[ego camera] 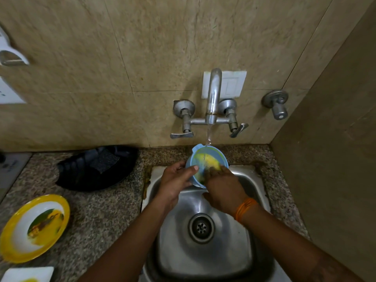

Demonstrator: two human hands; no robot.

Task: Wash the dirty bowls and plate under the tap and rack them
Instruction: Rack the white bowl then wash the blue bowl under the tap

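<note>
1. Bowl (211,157), blue with yellow residue, is tilted over the steel sink (203,251) under the tap (212,94)'s stream.
2. Left hand (175,180) grips its rim, thumb curled over.
3. Right hand (221,186) presses fingers inside it.
4. Yellow-rimmed plate (33,227) lies dirty on the counter (97,216), well left of the sink.

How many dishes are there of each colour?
Blue: 1, the round blue plastic bowl with yellow residue, under the tap.
Yellow: 1, the round yellow-rimmed plate on the counter.
White: 1, the square white dish at the bottom left edge.
Total: 3
</note>
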